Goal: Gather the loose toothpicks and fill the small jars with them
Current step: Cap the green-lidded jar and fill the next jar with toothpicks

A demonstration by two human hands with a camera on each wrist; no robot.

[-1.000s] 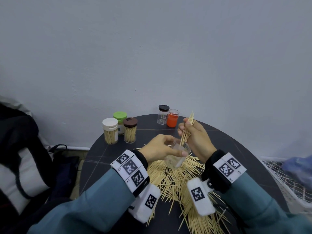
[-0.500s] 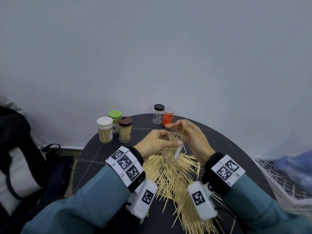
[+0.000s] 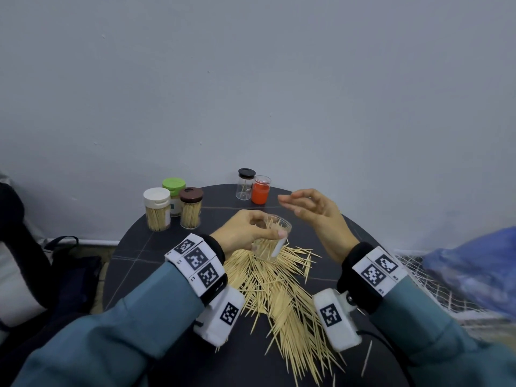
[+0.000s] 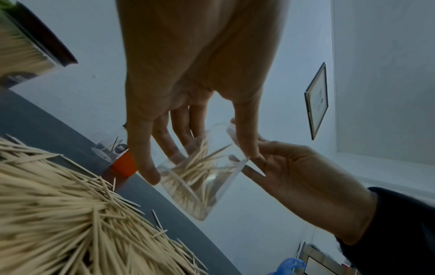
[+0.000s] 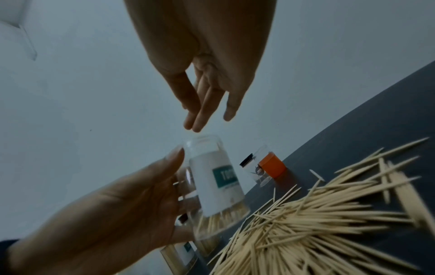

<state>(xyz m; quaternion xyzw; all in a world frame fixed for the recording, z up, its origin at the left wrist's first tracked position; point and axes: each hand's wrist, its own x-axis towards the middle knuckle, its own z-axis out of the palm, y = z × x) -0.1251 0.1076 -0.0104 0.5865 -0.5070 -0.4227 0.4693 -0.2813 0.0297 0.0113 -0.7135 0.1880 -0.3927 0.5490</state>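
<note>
- While the left hand (image 3: 245,233) grips the open jar (image 3: 272,241) with thumb and fingers curled round its clear wall, the jar hangs tilted above the far end of the pile (image 3: 282,297), clear of the counter (image 3: 134,263).
- Inside the jar a loose clutch of toothpicks (image 4: 200,167) leans at mixed angles; a white label (image 5: 213,178) with a teal patch runs down one side.
- Just right of the jar and above its mouth, the right hand (image 3: 315,216) hovers released, fingers straight and slightly spread, holding nothing; the right-wrist view shows its fingertips (image 5: 195,124) just over the rim, not touching.
- Under the jar and towards the person, the pile fans out across the dark round counter, with a few stray picks at its near right edge.
- Left of the jar and further back stand three capped jars packed with toothpicks: white cap (image 3: 157,209), green cap (image 3: 174,195) behind it, brown cap (image 3: 191,207) beside it.
- Behind the jar, near the counter's far edge, a black-capped clear jar (image 3: 245,184) holding only a few picks touches or nearly touches an orange jar (image 3: 260,189).
- Both wrists carry white tagged bands (image 3: 199,263) over teal sleeves (image 3: 117,336).
</note>
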